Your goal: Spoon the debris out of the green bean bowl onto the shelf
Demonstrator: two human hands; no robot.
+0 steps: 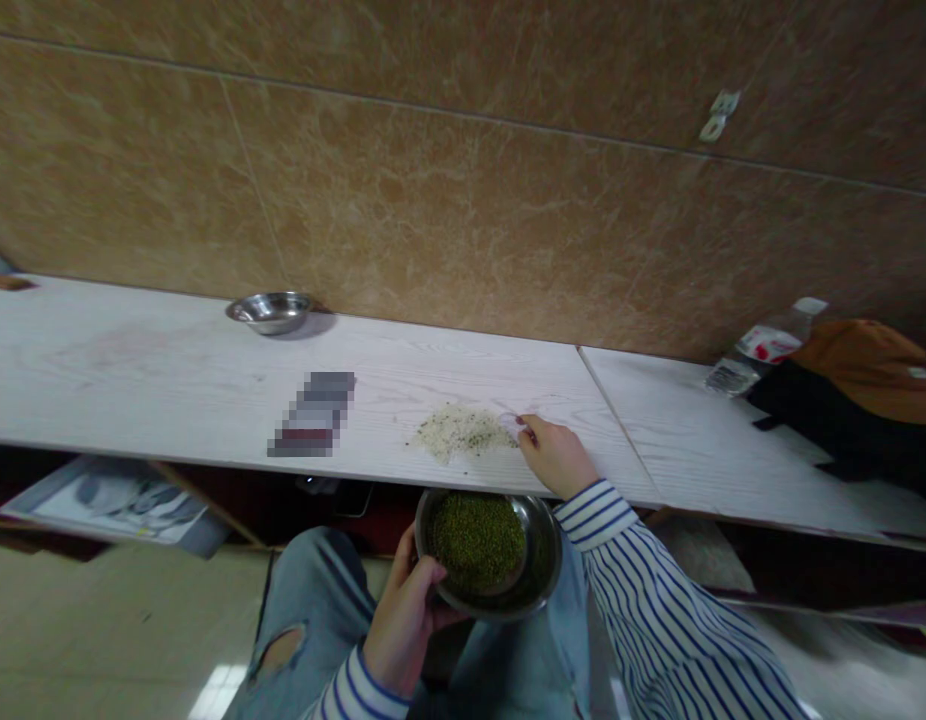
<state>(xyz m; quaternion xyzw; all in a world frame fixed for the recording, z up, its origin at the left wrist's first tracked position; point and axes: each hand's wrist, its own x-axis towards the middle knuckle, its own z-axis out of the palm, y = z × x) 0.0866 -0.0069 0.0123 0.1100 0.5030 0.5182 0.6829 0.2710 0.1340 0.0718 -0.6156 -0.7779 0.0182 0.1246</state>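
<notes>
Head view: metal bowl (543,560) holds green beans (478,540).

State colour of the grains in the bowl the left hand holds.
Green; the grains show best in the head view.

Indoor rm, type unclear: marbled wall (433,200), white counter (170,380) w/ shelving (242,495).

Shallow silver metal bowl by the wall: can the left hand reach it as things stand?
Probably not: the left hand holds a round silver metal bowl of small green grains. Freed, it could likely reach across the white wooden counter to the shallow bowl.
</notes>
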